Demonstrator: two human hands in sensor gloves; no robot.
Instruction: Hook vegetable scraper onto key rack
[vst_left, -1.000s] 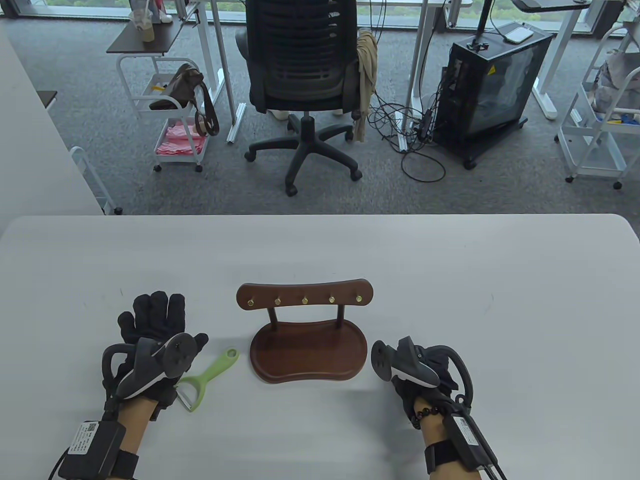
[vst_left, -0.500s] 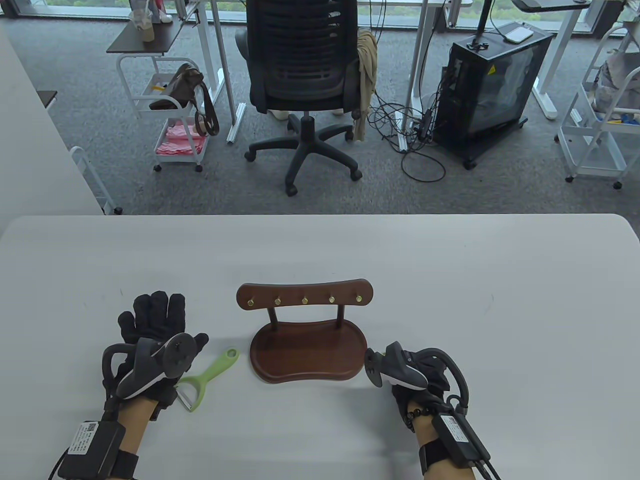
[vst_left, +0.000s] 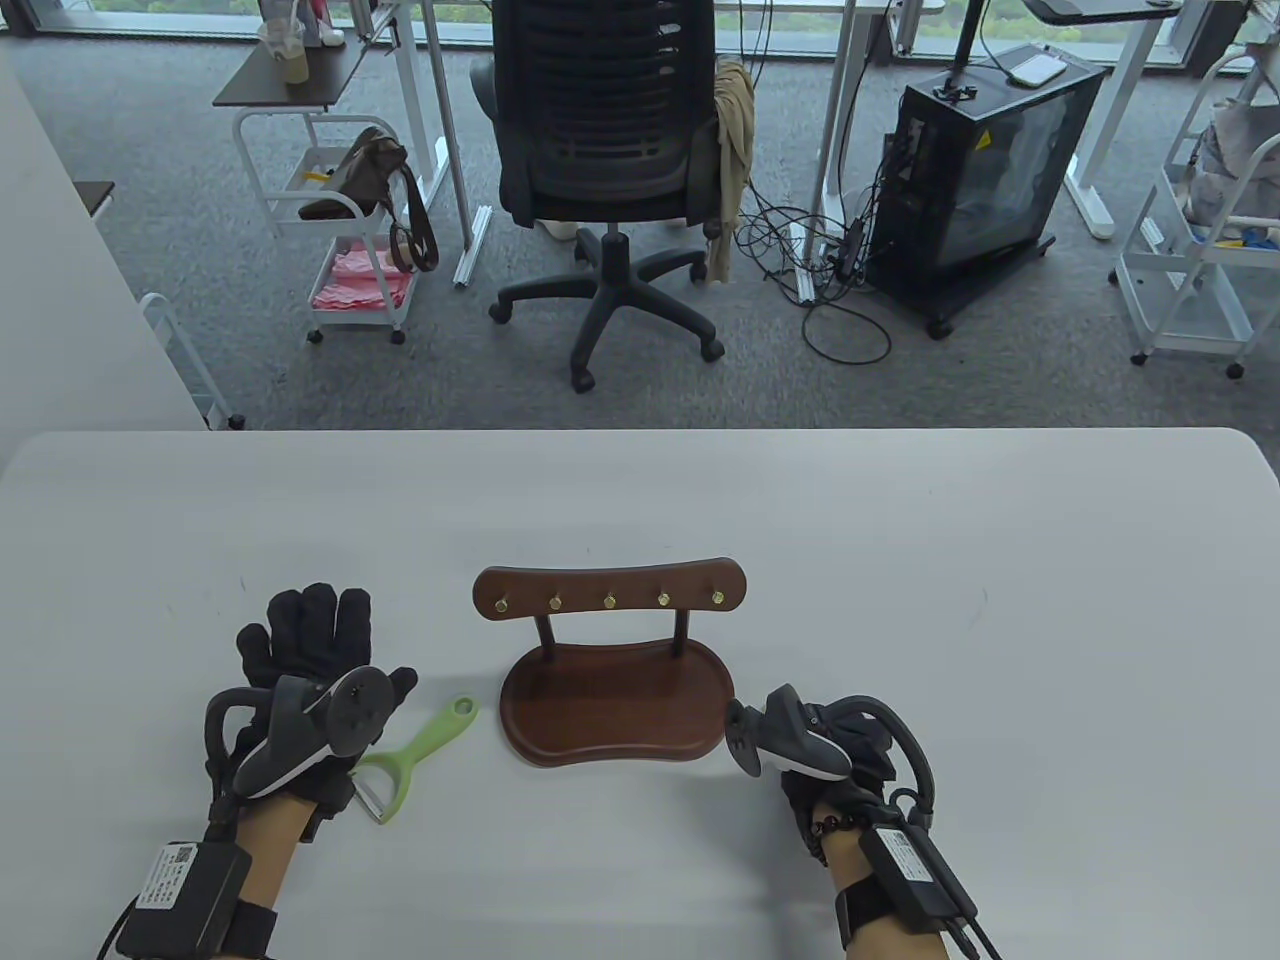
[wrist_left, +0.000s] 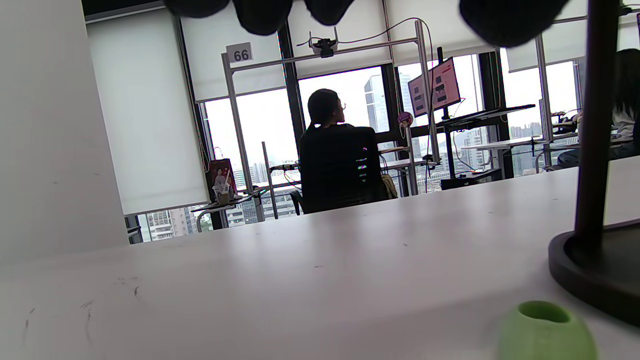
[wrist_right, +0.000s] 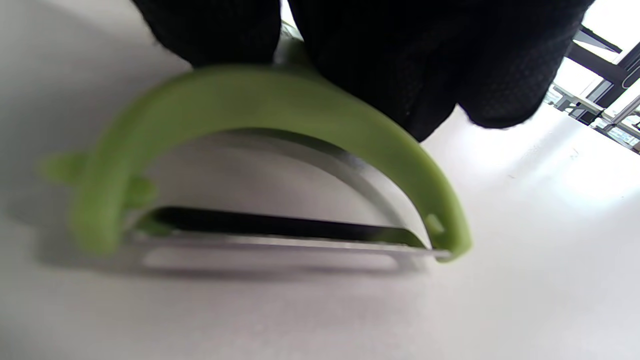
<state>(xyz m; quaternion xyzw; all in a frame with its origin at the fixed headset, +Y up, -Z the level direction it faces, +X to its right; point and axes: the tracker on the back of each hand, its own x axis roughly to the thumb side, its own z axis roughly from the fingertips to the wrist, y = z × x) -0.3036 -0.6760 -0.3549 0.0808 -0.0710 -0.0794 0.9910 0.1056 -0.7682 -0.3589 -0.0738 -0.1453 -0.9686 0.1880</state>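
Observation:
The dark wooden key rack with several brass pegs stands on its base mid-table. A green vegetable scraper lies flat beside my left hand, which rests open on the table with fingers spread and does not touch it. Its ring end and the rack base show in the left wrist view. My right hand sits by the base's right end, its fingers hidden under the tracker. In the right wrist view its fingers cover the handle of a green scraper with its blade low over the table.
The white table stretches wide around the rack. Beyond its far edge stand an office chair, a black computer case and white carts.
My right hand has moved left and slightly toward me, ending close to the right end of the rack base. My left hand and the scraper beside it have not moved.

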